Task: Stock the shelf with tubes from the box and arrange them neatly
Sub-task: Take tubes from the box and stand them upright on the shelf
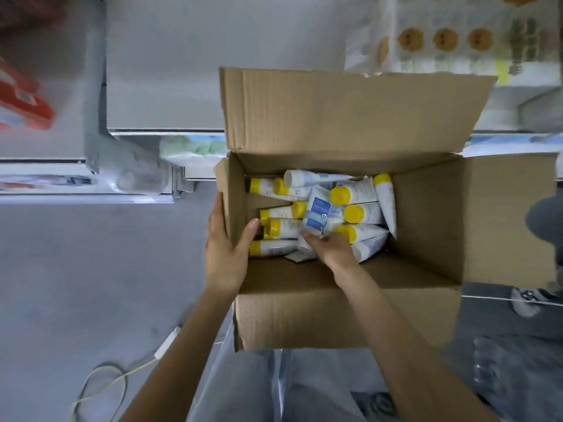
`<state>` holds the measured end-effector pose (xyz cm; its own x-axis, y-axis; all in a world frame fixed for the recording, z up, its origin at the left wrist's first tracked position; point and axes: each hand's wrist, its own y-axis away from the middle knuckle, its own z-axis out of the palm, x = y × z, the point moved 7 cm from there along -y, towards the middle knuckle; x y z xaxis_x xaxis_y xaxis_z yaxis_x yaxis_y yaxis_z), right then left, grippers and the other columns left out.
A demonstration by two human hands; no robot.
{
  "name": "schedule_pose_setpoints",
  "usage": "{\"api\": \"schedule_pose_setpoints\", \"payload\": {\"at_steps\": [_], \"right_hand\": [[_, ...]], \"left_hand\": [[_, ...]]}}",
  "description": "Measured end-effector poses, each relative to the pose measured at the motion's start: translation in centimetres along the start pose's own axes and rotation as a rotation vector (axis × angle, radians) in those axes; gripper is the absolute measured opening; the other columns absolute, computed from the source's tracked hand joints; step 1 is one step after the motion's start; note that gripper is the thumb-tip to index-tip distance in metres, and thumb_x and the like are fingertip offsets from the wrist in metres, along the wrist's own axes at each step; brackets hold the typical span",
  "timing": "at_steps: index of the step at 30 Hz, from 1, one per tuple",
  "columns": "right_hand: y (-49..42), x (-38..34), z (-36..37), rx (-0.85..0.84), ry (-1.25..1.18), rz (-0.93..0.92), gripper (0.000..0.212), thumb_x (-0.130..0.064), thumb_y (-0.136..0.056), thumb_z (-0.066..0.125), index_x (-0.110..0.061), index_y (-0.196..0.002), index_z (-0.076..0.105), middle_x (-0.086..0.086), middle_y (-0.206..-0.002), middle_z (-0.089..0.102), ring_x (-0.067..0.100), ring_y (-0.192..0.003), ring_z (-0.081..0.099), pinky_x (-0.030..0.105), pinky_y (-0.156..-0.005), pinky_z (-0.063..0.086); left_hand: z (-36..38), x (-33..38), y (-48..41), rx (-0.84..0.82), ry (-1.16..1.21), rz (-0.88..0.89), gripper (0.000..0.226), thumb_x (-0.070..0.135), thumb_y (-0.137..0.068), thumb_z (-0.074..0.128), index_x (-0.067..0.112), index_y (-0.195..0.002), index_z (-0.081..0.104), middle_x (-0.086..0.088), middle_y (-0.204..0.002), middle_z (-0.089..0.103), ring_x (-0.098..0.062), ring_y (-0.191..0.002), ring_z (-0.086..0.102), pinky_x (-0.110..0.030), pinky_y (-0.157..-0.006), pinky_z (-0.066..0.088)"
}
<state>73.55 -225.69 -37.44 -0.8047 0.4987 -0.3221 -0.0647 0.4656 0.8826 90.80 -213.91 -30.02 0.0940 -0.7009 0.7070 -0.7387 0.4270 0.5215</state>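
Left hand (227,254) grip clasps box (335,315) left edge; right hand (332,248) grip holds tube (318,214) inside.

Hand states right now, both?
Left hand: grips the box wall.
Right hand: holds a blue-white tube inside the box.

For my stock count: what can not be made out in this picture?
All in the head view:
Label text on the white yellow-capped tubes: too small, blurred.
Tube count: lower ones buried in the brown cardboard box.
Fingertips of the right hand: under the blue-and-white tube.
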Motion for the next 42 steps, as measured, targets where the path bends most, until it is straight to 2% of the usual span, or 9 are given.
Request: {"api": "schedule_pose_setpoints", "payload": {"at_steps": [8,13,15,19,23,29,33,37,42], "right_hand": [[-1.6,1.1,1.0,0.168,-0.136,0.088,0.041,-0.029,-0.080,0.073,-0.001,-0.109,0.065,0.016,-0.105,0.066,0.032,-0.099,0.061,0.034,-0.080,0.047],[-1.8,0.8,1.4,0.163,-0.129,0.118,0.045,-0.027,-0.074,0.079,-0.002,-0.107,0.062,0.016,-0.108,0.066,0.032,-0.098,0.063,0.042,-0.086,0.052],[-1.7,0.9,1.8,0.115,-0.258,0.158,0.043,-0.021,-0.073,0.080,-0.004,-0.107,0.060,0.016,-0.109,0.065,0.031,-0.095,0.064,0.046,-0.084,0.054],[0.6,-0.1,2.3,-0.139,-0.510,0.273,0.025,-0.013,-0.080,0.073,-0.004,-0.097,0.058,0.012,-0.086,0.065,0.019,-0.070,0.061,0.033,-0.075,0.052],[3.9,-0.8,1.3,-0.319,-0.564,0.291,0.043,-0.013,-0.079,0.073,-0.003,-0.117,0.055,0.015,-0.094,0.068,0.021,-0.083,0.065,0.030,-0.068,0.053],[8.8,-3.3,-0.6,-0.462,-0.591,0.130,0.064,-0.018,-0.060,0.078,0.000,-0.117,0.056,0.013,-0.102,0.071,0.022,-0.095,0.069,0.031,-0.076,0.056],[11.8,-6.2,-0.2,-0.471,-0.354,-0.148,0.026,-0.018,-0.080,0.071,-0.010,-0.104,0.064,0.004,-0.101,0.071,0.012,-0.095,0.067,0.023,-0.083,0.055],[13.3,-8.6,1.6,-0.422,-0.229,-0.330,0.023,-0.013,-0.080,0.072,-0.012,-0.099,0.060,0.003,-0.095,0.068,0.005,-0.084,0.063,0.015,-0.077,0.051],[13.5,-10.1,3.5,-0.422,-0.236,-0.450,0.015,-0.015,-0.081,0.071,-0.019,-0.091,0.060,-0.003,-0.088,0.068,0.002,-0.080,0.063,0.020,-0.081,0.051]], "left_hand": [[0.3,-0.9,-0.3,-0.030,0.090,0.010,0.080,0.065,-0.072,0.053,0.044,-0.143,0.023,0.005,-0.138,0.049,-0.015,-0.121,0.052,-0.040,-0.099,0.047],[0.4,-0.9,-0.3,-0.034,0.131,-0.001,0.083,0.061,-0.069,0.053,0.040,-0.144,0.024,0.006,-0.137,0.049,-0.011,-0.119,0.053,-0.020,-0.090,0.045],[0.4,-0.7,-0.3,-0.036,0.129,0.013,0.081,0.060,-0.072,0.054,0.040,-0.144,0.024,0.007,-0.138,0.049,-0.010,-0.119,0.052,-0.018,-0.089,0.044],[0.3,-0.7,-0.4,-0.054,0.150,0.032,0.080,0.064,-0.076,0.054,0.036,-0.145,0.025,0.008,-0.139,0.047,-0.008,-0.121,0.051,-0.021,-0.094,0.043],[-0.7,0.4,0.1,-0.012,0.233,-0.016,0.060,0.046,-0.091,0.047,0.027,-0.146,0.031,0.010,-0.144,0.042,0.005,-0.116,0.043,0.004,-0.080,0.037],[-2.8,3.4,1.7,-0.026,0.247,0.076,0.047,0.046,-0.091,0.049,0.025,-0.133,0.051,0.012,-0.143,0.043,0.005,-0.126,0.040,-0.021,-0.104,0.036],[-3.0,5.1,2.6,-0.122,0.253,0.084,0.024,0.038,-0.091,0.046,0.040,-0.110,0.060,0.024,-0.124,0.055,0.022,-0.107,0.047,-0.001,-0.089,0.038],[-3.5,5.9,2.6,-0.163,0.362,0.061,0.023,0.027,-0.096,0.044,0.030,-0.105,0.066,0.019,-0.093,0.071,0.002,-0.091,0.065,-0.012,-0.074,0.049],[-3.9,5.5,1.6,-0.233,0.619,-0.081,0.029,0.034,-0.085,0.049,0.019,-0.103,0.066,-0.004,-0.098,0.073,-0.017,-0.092,0.068,-0.030,-0.081,0.056]]}}
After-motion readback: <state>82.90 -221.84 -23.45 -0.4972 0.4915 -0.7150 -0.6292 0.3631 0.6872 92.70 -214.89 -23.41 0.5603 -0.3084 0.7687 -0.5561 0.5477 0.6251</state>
